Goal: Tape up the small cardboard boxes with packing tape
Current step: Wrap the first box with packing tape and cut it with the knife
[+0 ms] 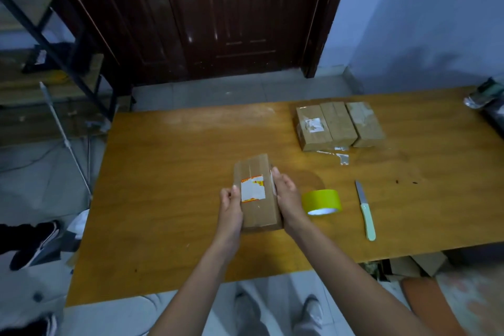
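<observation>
A small cardboard box (257, 194) with a torn white and orange label on top is at the middle of the wooden table (169, 172). My left hand (231, 209) grips its left side, thumb on the top edge. My right hand (286, 196) holds its right side, fingers laid along the edge. A roll of yellow-green packing tape (321, 201) lies just right of my right hand. Three more small cardboard boxes (338, 125) sit side by side at the far right of the table.
A knife with a pale green handle (365, 213) lies right of the tape roll. Scraps of clear tape (341, 157) lie in front of the three boxes. A dark bundle (488, 101) sits at the table's far right edge. Shelving stands at left, a dark door behind.
</observation>
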